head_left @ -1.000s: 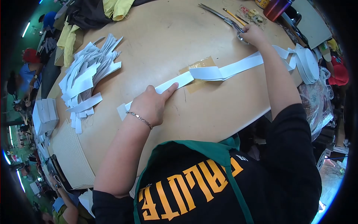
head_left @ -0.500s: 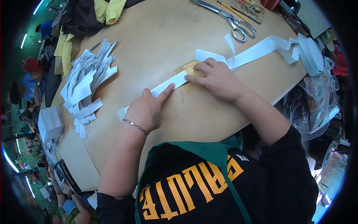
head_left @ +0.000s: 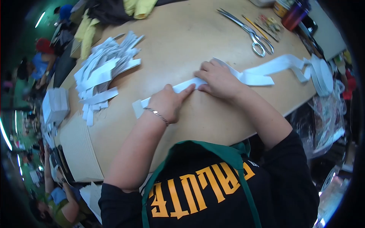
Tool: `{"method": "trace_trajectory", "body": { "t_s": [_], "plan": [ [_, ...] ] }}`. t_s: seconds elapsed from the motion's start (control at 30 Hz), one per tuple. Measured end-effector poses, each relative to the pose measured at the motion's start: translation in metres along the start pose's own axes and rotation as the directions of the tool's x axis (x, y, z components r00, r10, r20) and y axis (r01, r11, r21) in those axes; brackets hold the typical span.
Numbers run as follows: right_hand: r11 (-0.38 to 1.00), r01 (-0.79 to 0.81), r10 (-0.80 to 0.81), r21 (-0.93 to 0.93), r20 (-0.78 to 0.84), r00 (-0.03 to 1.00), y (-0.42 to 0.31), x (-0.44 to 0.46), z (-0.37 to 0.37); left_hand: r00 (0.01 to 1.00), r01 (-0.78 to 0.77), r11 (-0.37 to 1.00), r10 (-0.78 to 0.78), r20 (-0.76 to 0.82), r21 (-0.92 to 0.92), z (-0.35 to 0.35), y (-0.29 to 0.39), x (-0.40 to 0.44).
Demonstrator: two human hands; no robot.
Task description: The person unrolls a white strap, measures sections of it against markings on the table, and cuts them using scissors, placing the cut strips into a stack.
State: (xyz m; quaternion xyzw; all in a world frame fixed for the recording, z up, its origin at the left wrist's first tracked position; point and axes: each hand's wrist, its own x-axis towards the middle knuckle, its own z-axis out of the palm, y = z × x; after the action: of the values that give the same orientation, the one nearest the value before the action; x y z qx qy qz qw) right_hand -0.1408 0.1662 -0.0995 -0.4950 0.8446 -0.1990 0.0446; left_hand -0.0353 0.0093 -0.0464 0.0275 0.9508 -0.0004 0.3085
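A flat white strip lies slantwise on the table in front of me. My left hand holds its left part, thumb stretched along the strip and the other fingers curled, their tips hidden. My right hand is bent over the strip just to the right, thumb and fingers closed on it. The two thumbs almost meet. From beyond my right hand a long white band runs to a white roll at the table's right edge. A loose white end lies beside that band.
A heap of cut white strips lies to the left. Scissors and a pencil are at the back right, near a dark bottle. Dark and yellow cloth sits at the back. Other people work at far left.
My right hand has moved closer to my left, and the tan tape patch beneath it is now hidden. The upright loose end has come down flat. The whole view has shifted.
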Motion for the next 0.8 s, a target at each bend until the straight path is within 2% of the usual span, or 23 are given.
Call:
{"method": "trace_trajectory", "body": {
  "t_s": [0.17, 0.3, 0.33, 0.4, 0.43, 0.5, 0.53, 0.6, 0.63, 0.67, 0.7, 0.73, 0.77, 0.8],
  "plan": [
    [0.991, -0.134, 0.129, -0.001, 0.267, 0.955, 0.000, 0.027, -0.009, 0.998, -0.020, 0.990, 0.011, -0.067, -0.140, 0.006, -0.007, -0.006],
    [0.971, -0.215, 0.239, -0.107, 0.358, 0.903, -0.018, 0.039, -0.018, 0.994, -0.006, 0.978, -0.017, -0.108, -0.207, 0.007, -0.010, -0.013],
    [0.963, -0.232, 0.265, -0.134, 0.362, 0.894, -0.021, 0.037, -0.021, 0.987, 0.018, 0.967, -0.057, -0.147, -0.254, 0.007, -0.011, -0.016],
    [0.960, -0.280, 0.262, -0.007, 0.374, 0.890, -0.027, 0.032, -0.017, 0.968, 0.040, 0.938, -0.121, -0.217, -0.344, 0.009, -0.011, -0.022],
    [0.948, -0.312, 0.270, 0.056, 0.376, 0.886, -0.031, 0.026, -0.016, 0.913, 0.016, 0.957, -0.132, -0.385, -0.289, 0.015, -0.010, -0.025],
    [0.954, -0.232, 0.159, 0.190, 0.335, 0.929, -0.047, 0.010, -0.013, 0.728, -0.033, 0.986, -0.088, -0.680, -0.162, 0.036, -0.013, -0.029],
    [0.920, -0.276, 0.174, 0.278, 0.341, 0.924, -0.056, 0.004, -0.012, 0.606, -0.172, 0.982, 0.044, -0.794, -0.077, 0.042, -0.018, -0.032],
    [0.884, -0.200, 0.100, 0.422, 0.247, 0.964, -0.066, -0.011, -0.007, 0.569, -0.402, 0.911, 0.168, -0.805, -0.094, 0.055, -0.027, -0.044],
    [0.836, -0.170, 0.068, 0.522, 0.209, 0.976, -0.069, -0.015, -0.003, 0.671, -0.468, 0.858, 0.190, -0.716, -0.211, 0.057, -0.031, -0.054],
    [0.864, -0.120, 0.008, 0.489, 0.225, 0.974, -0.074, -0.019, -0.008, 0.685, -0.410, 0.880, 0.121, -0.718, -0.242, 0.056, -0.037, -0.065],
    [0.901, -0.020, -0.032, 0.434, 0.111, 0.993, -0.077, -0.027, -0.015, 0.695, -0.342, 0.899, 0.045, -0.717, -0.275, 0.053, -0.047, -0.077],
    [0.927, 0.077, -0.084, 0.366, 0.004, 0.996, -0.077, -0.033, -0.020, 0.611, -0.330, 0.904, -0.016, -0.792, -0.273, 0.046, -0.060, -0.088],
    [0.940, 0.043, -0.029, 0.337, -0.046, 0.999, -0.069, -0.039, -0.024, 0.603, -0.244, 0.910, -0.129, -0.787, -0.336, 0.043, -0.086, -0.098],
    [0.950, 0.010, 0.021, 0.311, -0.095, 0.995, -0.055, -0.044, -0.030, 0.495, -0.192, 0.940, -0.155, -0.855, -0.281, 0.036, -0.110, -0.107]
  ]
}}
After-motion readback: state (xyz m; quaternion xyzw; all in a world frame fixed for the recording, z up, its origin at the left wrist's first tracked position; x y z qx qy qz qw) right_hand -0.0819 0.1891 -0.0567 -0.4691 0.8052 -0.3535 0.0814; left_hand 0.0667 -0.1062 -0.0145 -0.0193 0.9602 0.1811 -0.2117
